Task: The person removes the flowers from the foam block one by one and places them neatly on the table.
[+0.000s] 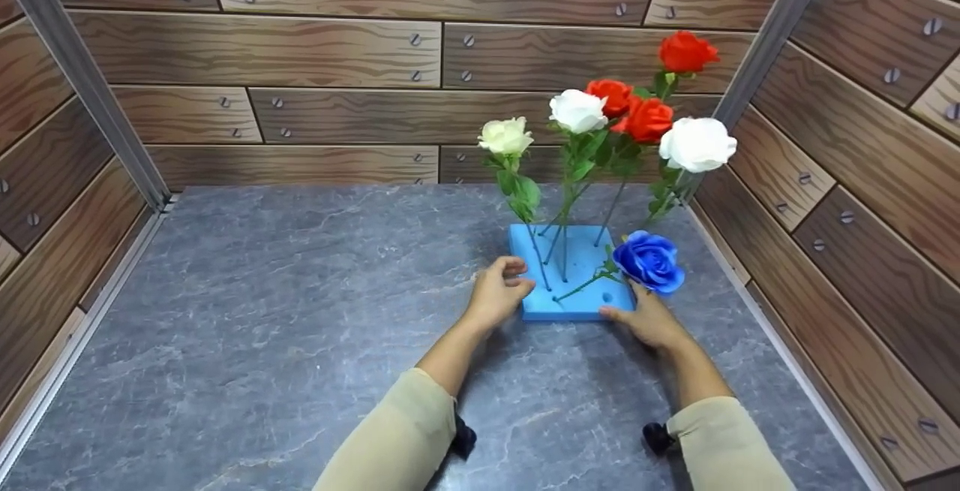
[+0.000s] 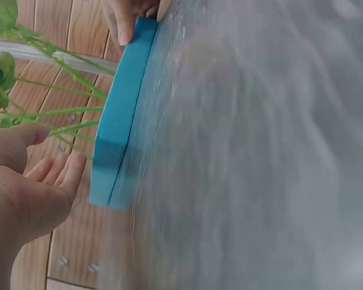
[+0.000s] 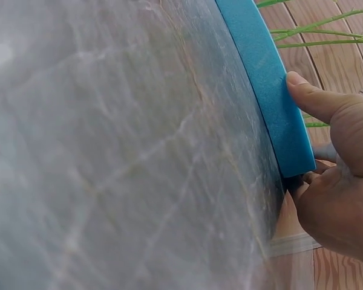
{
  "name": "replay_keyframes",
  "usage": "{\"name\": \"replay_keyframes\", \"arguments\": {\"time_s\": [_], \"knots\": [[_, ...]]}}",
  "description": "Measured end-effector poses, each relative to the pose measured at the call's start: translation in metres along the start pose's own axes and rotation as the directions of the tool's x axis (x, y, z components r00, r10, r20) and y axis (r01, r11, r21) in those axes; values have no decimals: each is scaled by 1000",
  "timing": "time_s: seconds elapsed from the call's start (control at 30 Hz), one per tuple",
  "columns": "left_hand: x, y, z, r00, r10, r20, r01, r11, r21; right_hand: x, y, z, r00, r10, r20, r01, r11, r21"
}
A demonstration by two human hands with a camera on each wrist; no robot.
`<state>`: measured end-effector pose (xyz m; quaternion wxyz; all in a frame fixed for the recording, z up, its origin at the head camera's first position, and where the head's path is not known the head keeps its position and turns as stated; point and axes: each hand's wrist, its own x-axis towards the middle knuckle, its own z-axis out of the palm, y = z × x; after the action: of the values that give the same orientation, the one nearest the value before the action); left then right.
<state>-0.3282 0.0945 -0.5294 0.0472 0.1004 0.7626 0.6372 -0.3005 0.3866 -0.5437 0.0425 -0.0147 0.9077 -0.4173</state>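
Pale sleeves (image 1: 397,431) stretch toward the blue block (image 1: 585,254), left hand (image 1: 496,296) relaxed beside it, right hand (image 1: 654,320) gripping its right corner.

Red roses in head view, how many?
3: highest red rose, upper right; second red rose, partly behind the middle white rose; third red rose, left of the rightmost white rose.

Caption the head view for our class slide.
Right hand grips a blue block holding flowers; left hand beside it.

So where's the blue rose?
In the head view, the blue rose is right of centre, leaning over the right edge of the blue block, just above the right hand and below a big white rose.
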Motion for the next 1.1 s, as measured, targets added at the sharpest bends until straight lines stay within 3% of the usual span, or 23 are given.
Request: {"name": "replay_keyframes", "arguments": {"time_s": [0.2,0.5,0.7,1.1], "knots": [[9,8,14,999,-47,18,48,994,-97,0,0,0,1000,-19,-23,19,1000,10],[22,12,29,990,-96,-99,87,992,-95,0,0,3,1000,11,-7,-10,998,66],[23,9,33,990,-86,-112,71,989,-132,0,0,3,1000,17,-9,-17,999,50],[20,11,35,996,-51,-77,36,982,-184,-1,1,4,1000,26,-15,-25,999,42]]}}
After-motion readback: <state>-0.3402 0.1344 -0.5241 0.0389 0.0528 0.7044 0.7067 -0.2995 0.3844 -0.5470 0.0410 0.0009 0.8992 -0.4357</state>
